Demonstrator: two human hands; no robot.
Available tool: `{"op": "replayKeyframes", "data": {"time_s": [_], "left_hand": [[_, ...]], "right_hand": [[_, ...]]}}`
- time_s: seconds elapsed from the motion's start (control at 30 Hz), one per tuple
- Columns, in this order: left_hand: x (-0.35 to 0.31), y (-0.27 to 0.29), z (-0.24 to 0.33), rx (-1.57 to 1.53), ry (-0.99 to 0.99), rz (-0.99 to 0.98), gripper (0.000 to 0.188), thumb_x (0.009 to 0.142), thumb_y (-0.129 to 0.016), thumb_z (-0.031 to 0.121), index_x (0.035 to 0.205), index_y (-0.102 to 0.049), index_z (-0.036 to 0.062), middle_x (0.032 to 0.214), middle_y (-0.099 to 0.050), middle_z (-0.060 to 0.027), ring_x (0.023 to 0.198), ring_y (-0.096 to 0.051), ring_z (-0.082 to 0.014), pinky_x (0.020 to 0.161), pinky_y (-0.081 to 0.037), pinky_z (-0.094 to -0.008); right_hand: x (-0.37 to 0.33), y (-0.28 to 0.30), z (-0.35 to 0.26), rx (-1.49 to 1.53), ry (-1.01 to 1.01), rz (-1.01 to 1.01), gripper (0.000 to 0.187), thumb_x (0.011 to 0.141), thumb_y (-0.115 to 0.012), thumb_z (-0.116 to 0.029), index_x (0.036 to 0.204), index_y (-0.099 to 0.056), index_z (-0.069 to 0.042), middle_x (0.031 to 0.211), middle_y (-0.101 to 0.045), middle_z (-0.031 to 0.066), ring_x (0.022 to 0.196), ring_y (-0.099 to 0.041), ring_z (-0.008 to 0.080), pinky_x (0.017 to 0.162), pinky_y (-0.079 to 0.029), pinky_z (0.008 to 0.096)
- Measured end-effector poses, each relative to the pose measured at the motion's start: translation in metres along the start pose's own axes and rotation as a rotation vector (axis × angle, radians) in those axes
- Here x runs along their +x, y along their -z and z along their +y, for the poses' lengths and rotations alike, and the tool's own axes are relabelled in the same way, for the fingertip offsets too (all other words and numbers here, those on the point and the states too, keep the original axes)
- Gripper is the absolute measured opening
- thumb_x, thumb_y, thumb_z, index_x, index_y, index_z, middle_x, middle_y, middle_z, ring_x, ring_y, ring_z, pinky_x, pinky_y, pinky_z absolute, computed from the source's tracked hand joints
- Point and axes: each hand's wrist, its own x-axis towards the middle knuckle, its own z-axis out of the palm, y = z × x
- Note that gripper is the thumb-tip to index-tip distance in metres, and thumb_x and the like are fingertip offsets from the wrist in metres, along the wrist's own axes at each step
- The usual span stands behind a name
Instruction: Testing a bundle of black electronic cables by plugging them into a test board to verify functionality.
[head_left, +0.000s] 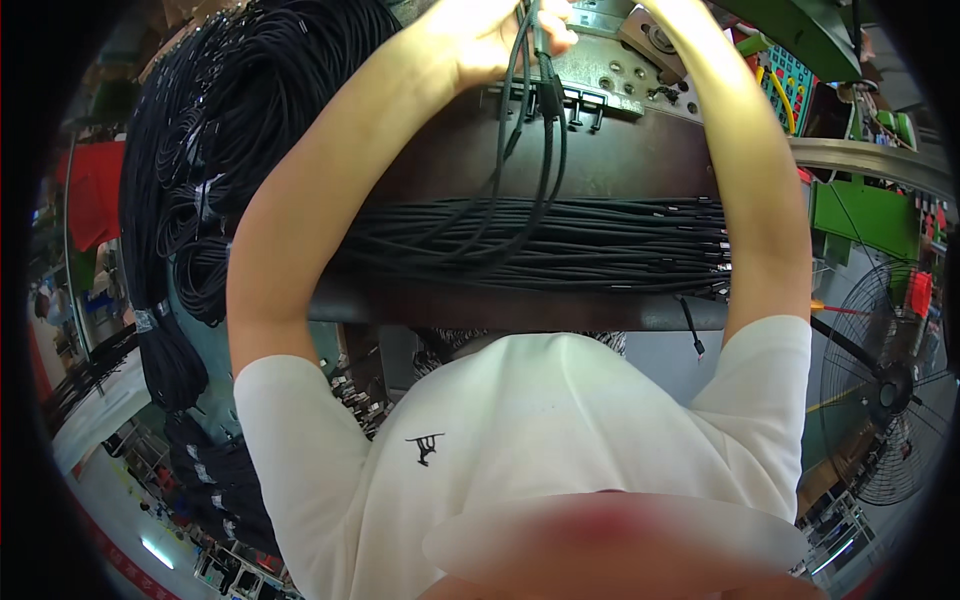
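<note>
At the top edge my left hand [490, 45] is closed around several black cables [546, 100], its fingertips curled about them. The cables hang down from the hand in front of a metal fixture plate [620, 85] and bend left over the bench. Below them a bundle of black cables [600, 240] lies across the bench, with small connector ends at its right. My right forearm [745, 110] reaches up past the fixture's right side; the hand itself is cut off by the top edge.
Big coils of black cable [260, 110] are heaped on the left. A loose short cable [690, 325] hangs over the bench's front edge [520, 310]. To the right stand a black fan [888, 390] and a green machine part [865, 215]. A curved metal rail [870, 157] runs beside my right arm.
</note>
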Motion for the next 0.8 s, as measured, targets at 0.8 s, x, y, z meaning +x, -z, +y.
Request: {"op": "replayKeyframes", "data": {"time_s": [0.8], "left_hand": [[0.004, 0.019, 0.015, 2.091, -1.135, 0.279, 0.034, 0.089, -0.059, 0.014, 0.122, -0.061, 0.0032, 0.113, -0.066, -0.0191, 0.096, -0.066, -0.0321, 0.082, -0.052, -0.0398]], "right_hand": [[-0.034, -0.019, 0.025, -0.35, 0.249, -0.056, 0.042, 0.085, -0.065, -0.025, 0.119, -0.061, -0.001, 0.111, -0.064, 0.0217, 0.103, -0.06, 0.0392, 0.092, -0.046, 0.0469]]}}
